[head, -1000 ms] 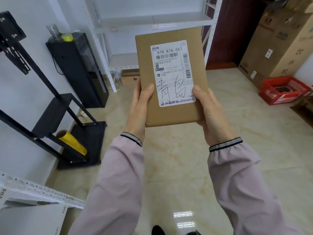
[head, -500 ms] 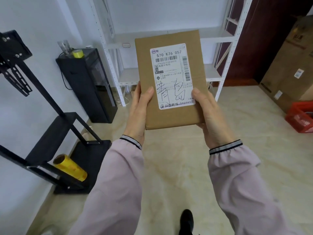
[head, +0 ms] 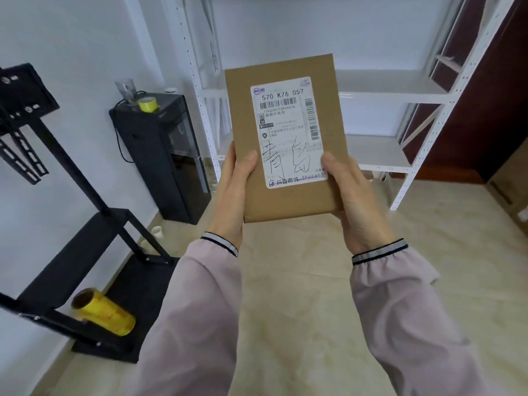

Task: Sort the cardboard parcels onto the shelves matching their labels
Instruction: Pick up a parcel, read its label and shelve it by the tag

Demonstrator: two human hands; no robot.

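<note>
Parcel [head: 281,138] in question is a flat cardboard packet, and you have it up in front of you in both hands, label facing you, not yet on any shelf. Your left hand [head: 233,192] grips the lower left edge with the thumb lying on the front face just beside the label; your right hand [head: 354,198] clasps the lower right corner, its thumb touching the label's edge. Both are closed firmly on the packet.

The white shipping label [head: 288,132] carries printed codes, barcodes and two large handwritten characters, so you appear to be at the reading stage: the destination is legible, but the placing is still to come.

Ahead stands the white shelving unit [head: 400,92], partly hidden behind the parcel. The two boards that show look bare, with no parcels on the parts in view. You cannot make out any shelf labels from here; if tags are there, they are too small or hidden.

So, as far as this view shows, nothing is sorted onto this unit yet, and this one packet is in transit. What remains for it is to find the matching shelf and set it down flat. Whether more parcels wait elsewhere cannot be told, since none are in view.

To your left, a black cabinet [head: 168,155] and a black stand [head: 85,247] with a yellow film roll [head: 103,314] sit well apart from the shelves.
</note>
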